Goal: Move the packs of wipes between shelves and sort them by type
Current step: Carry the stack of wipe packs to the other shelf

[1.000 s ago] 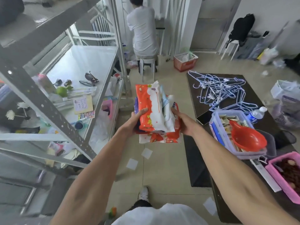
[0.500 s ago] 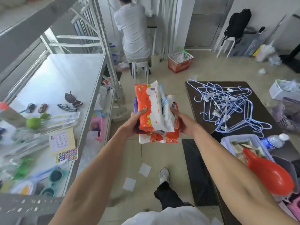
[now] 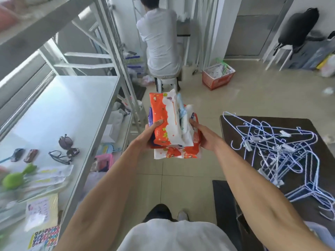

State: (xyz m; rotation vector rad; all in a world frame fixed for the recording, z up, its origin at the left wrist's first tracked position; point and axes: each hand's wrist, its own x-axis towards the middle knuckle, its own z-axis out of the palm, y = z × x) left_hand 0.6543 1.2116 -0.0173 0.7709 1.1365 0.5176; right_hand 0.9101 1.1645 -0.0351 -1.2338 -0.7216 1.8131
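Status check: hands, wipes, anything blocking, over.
Left hand and right hand clamp the stack of wipe packs mid-air. White shelf at left, hangers right. Path clear.

1 view only: head-mounted, wide-angle, facing forward and steeply down from above both forearms. Left hand (image 3: 151, 132) and right hand (image 3: 205, 135) near frame centre, at arm's length. Shelf (image 3: 72, 109) left of the left hand; dark table (image 3: 228, 124) right of the right hand.
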